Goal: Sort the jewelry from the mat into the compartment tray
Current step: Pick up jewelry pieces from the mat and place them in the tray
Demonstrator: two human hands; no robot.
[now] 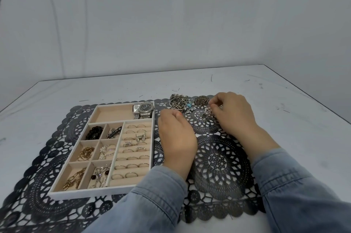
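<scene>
Fingers [214, 104] of the right hand [235, 114] pinch a pearl cluster [208, 111] at the far side of the black lace mat [218, 164], near a tangled heap of jewelry [178, 102] and a round ornament [201, 100]. The left hand [176, 135] rests on the mat just beside the tray [102, 193], fingers curled under; whether they hold anything cannot be told. In the tray lie a watch [144, 110], rings [137, 149] and a bead bracelet [94, 132].
</scene>
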